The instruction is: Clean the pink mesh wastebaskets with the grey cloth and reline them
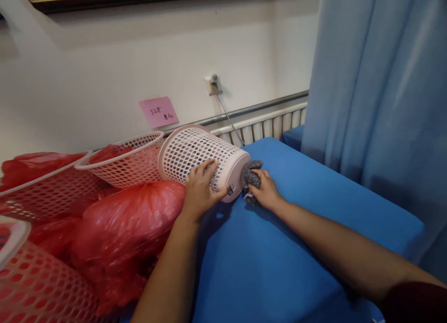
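Observation:
A pale pink perforated basket [195, 150] lies on its side on the blue bed [279, 248], its solid bottom facing right. My left hand [199, 188] grips its side near the bottom, fingers spread over the mesh. My right hand [264, 188] is closed on a grey cloth [248, 173] and presses it against the basket's bottom.
Red plastic bags [129, 225] are piled at the left, with more pink mesh baskets [131, 160] among them and one at the lower left corner [31, 281]. A blue curtain [380, 90] hangs at the right. A pink note [158, 111], a wall socket with cable [214, 85] and a white radiator [265, 126] stand behind.

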### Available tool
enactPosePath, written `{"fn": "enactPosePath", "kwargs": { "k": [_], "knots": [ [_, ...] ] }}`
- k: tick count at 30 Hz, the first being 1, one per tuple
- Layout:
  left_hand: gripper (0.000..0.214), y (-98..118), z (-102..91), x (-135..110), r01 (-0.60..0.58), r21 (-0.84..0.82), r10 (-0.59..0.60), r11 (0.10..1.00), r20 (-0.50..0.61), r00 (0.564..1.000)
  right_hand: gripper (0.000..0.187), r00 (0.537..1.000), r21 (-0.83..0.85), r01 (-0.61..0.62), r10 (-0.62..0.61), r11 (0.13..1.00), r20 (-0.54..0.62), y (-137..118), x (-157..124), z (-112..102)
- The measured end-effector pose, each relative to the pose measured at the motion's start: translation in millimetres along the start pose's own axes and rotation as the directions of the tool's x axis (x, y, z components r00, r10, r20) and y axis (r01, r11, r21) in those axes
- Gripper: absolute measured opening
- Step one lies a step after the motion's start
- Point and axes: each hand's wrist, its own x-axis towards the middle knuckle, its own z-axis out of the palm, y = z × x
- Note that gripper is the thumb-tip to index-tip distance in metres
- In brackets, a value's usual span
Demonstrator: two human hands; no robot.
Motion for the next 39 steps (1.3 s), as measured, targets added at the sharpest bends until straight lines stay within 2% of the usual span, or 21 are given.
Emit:
{"fn": "enactPosePath", "kwargs": {
  "k": [1, 3, 6, 8, 9, 11, 13, 15, 16, 18, 19, 21, 23, 26, 28, 30, 32, 34, 35, 37, 39],
  "knots": [
    [0.070, 0.6, 0.3, 0.3, -0.001, 0.000, 0.001, 1.000, -0.001, 1.000, 0.056, 0.998, 0.021, 0.059, -0.060, 0.998, 0.022, -5.2, -6.1, 4.0],
    [0.070, 1.5, 0.7, 0.6, 0.003, 0.003, -0.003, 1.000, -0.001, 1.000, 0.056, 0.977, -0.005, 0.146, -0.144, 0.989, 0.159, -17.4, -19.5, 10.1],
    [0.069, 2.5, 0.5, 0.3, 0.017, 0.008, -0.017, 1.000, -0.005, 1.000, 0.046, 0.885, -0.110, 0.277, -0.209, 0.955, 0.416, -32.6, -33.1, 8.6],
    [0.069, 3.1, 0.1, -0.3, 0.018, 0.012, -0.018, 1.000, -0.010, 1.000, 0.042, 0.814, -0.102, 0.368, -0.267, 0.924, 0.517, -35.9, -33.9, 0.5],
    [0.069, 3.4, 0.0, -0.6, 0.019, 0.013, -0.019, 1.000, -0.015, 1.000, 0.041, 0.800, -0.082, 0.372, -0.274, 0.925, 0.534, -34.9, -31.7, -4.6],
    [0.070, 4.1, -0.3, -1.0, 0.021, 0.011, -0.021, 1.000, -0.022, 1.000, 0.037, 0.818, -0.059, 0.307, -0.232, 0.950, 0.526, -28.0, -23.0, -14.8],
    [0.070, 5.3, -0.2, -1.1, 0.027, 0.010, -0.027, 1.000, -0.026, 0.999, 0.036, 0.877, -0.097, 0.191, -0.125, 0.977, 0.464, -16.6, -10.6, -22.2],
    [0.069, 7.0, 0.2, -0.9, 0.033, 0.014, -0.033, 0.999, -0.026, 0.999, 0.042, 0.958, -0.152, 0.015, 0.030, 0.988, 0.286, -5.0, 2.2, -23.8],
    [0.069, 8.1, 0.5, -0.6, 0.037, 0.016, -0.036, 0.999, -0.026, 0.999, 0.048, 0.980, -0.151, -0.070, 0.097, 0.986, 0.176, -0.8, 7.3, -22.0],
    [0.070, 10.3, 1.2, 0.1, 0.038, 0.017, -0.038, 0.999, -0.025, 0.999, 0.061, 0.985, -0.098, -0.168, 0.171, 0.981, 0.024, 2.3, 11.8, -13.6],
    [0.070, 11.2, 1.6, 0.6, 0.036, 0.019, -0.036, 0.999, -0.024, 0.999, 0.067, 0.986, -0.073, -0.164, 0.165, 0.984, 0.017, 0.9, 10.6, -7.8],
    [0.070, 12.4, 2.3, 1.2, 0.037, 0.026, -0.036, 0.999, -0.027, 0.999, 0.083, 0.988, -0.074, -0.089, 0.098, 0.993, 0.118, -6.5, 2.0, 3.4],
    [0.070, 12.3, 2.8, 1.3, 0.044, 0.039, -0.043, 0.998, -0.031, 0.999, 0.089, 0.967, -0.122, 0.011, 0.021, 0.992, 0.255, -17.1, -11.1, 9.6],
    [0.070, 10.3, 3.1, 0.3, 0.061, 0.058, -0.059, 0.996, -0.041, 0.997, 0.063, 0.874, -0.196, 0.239, -0.122, 0.951, 0.471, -31.3, -26.3, 5.1],
    [0.070, 8.4, 3.0, -0.8, 0.060, 0.061, -0.057, 0.996, -0.044, 0.997, 0.047, 0.802, -0.210, 0.337, -0.164, 0.918, 0.574, -36.2, -29.2, -3.7],
    [0.071, 6.9, 2.7, -1.6, 0.051, 0.055, -0.049, 0.997, -0.043, 0.998, 0.048, 0.786, -0.224, 0.333, -0.138, 0.916, 0.603, -36.3, -27.5, -13.1],
    [0.071, 6.1, 2.4, -2.0, 0.045, 0.049, -0.043, 0.998, -0.043, 0.998, 0.067, 0.789, -0.235, 0.283, -0.087, 0.930, 0.608, -31.2, -23.5, -21.1],
    [0.071, 6.1, 2.1, -2.0, 0.046, 0.047, -0.044, 0.998, -0.042, 0.998, 0.091, 0.763, -0.203, 0.254, -0.067, 0.945, 0.642, -21.6, -18.9, -26.6],
    [0.071, 6.4, 2.0, -1.9, 0.048, 0.047, -0.046, 0.998, -0.041, 0.998, 0.097, 0.742, -0.159, 0.256, -0.089, 0.954, 0.664, -15.7, -16.5, -28.0],
    [0.071, 7.0, 1.9, -1.6, 0.051, 0.047, -0.049, 0.998, -0.038, 0.998, 0.091, 0.712, -0.025, 0.282, -0.192, 0.959, 0.675, -3.6, -11.9, -27.8],
    [0.070, 7.4, 1.9, -1.5, 0.054, 0.045, -0.052, 0.998, -0.038, 0.998, 0.076, 0.732, 0.093, 0.311, -0.301, 0.946, 0.612, 6.8, -7.4, -24.7]
  ]
}}
